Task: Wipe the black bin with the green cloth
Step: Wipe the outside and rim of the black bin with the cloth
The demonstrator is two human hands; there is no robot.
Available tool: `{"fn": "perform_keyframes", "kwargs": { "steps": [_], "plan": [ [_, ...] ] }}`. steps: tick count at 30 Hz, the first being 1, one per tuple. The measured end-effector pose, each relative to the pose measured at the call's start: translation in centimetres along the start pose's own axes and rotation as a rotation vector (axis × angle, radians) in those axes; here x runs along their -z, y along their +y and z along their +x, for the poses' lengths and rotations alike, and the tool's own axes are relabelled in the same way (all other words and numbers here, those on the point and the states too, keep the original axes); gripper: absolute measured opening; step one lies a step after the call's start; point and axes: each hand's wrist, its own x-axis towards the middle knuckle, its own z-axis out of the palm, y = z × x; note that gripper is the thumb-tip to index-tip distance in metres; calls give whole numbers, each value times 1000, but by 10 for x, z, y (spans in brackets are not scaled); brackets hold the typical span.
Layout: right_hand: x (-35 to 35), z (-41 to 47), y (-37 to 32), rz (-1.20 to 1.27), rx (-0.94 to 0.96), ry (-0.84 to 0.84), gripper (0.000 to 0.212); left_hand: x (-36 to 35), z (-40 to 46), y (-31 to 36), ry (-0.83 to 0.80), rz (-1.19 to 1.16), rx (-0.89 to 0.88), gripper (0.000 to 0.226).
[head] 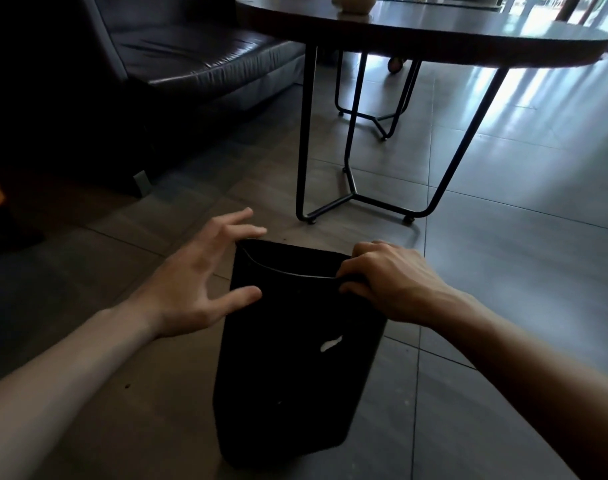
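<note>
Grey floor tiles (pixel 503 271) fill most of the view, and on them, in the near middle, we see the black bin (pixel 288 358) standing upright. It has a small pale mark on its near side. Our right hand (pixel 389 278) is on the right part of the bin's rim, with the fingers curled closed around the edge, so this grip is holding the bin. Our left hand (pixel 198 275) is just beside the left side of the bin with the fingers spread open; the thumb and one fingertip seem to touch the bin wall, but nothing is held in it. Far behind the bin stands a round desk (pixel 434 32) on thin black metal legs, with a pale round thing (pixel 352 3) on top. To the far left is a dark leather sofa (pixel 191 60).
</note>
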Motion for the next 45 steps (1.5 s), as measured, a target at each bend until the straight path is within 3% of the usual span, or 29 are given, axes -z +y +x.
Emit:
{"fn": "perform_keyframes", "kwargs": {
  "steps": [5, 12, 14, 16, 18, 19, 21, 27, 29, 35, 37, 40, 42, 45],
  "plan": [
    [7, 6, -11, -87, -76, -3, 28, -51, 5, 26, -82, 181, -175, 77],
    [-11, -5, -17, -93, -102, 153, 28, -63, 6, 13, -29, 292, -98, 90],
    [-17, -11, -14, 46, -108, 310, 23, -63, 7, 8, -23, 269, -77, 87],
    [-23, -19, -8, 253, -108, 591, 20, -62, 6, 1, -22, 240, -47, 85],
    [-31, -24, -10, 287, -56, 847, 20, -58, 2, -10, -22, 226, -7, 85],
    [-39, -25, -15, 274, -3, 897, 23, -56, -1, -16, -22, 222, 11, 85],
    [-61, -26, -29, 238, 116, 845, 33, -52, -6, -25, -27, 231, 36, 84],
    [-141, -35, -69, -163, 160, 368, 66, -53, -10, -32, -23, 230, 53, 87],
    [-159, -42, -75, -207, 225, 312, 66, -52, -10, -34, -25, 233, 54, 87],
    [-190, -74, -52, -488, 672, 235, 48, -53, -13, -32, -16, 207, 67, 87],
    [-173, -60, -40, -455, 593, 345, 47, -54, -14, -32, -6, 200, 71, 87],
    [-134, -23, -26, -300, 286, 516, 51, -54, -14, -32, -6, 192, 78, 87],
    [-118, -7, -29, -203, 142, 510, 57, -53, -15, -32, -5, 188, 86, 87],
    [-136, -16, -46, -195, 167, 465, 63, -53, -18, -31, 6, 180, 89, 87]
  ]
}}
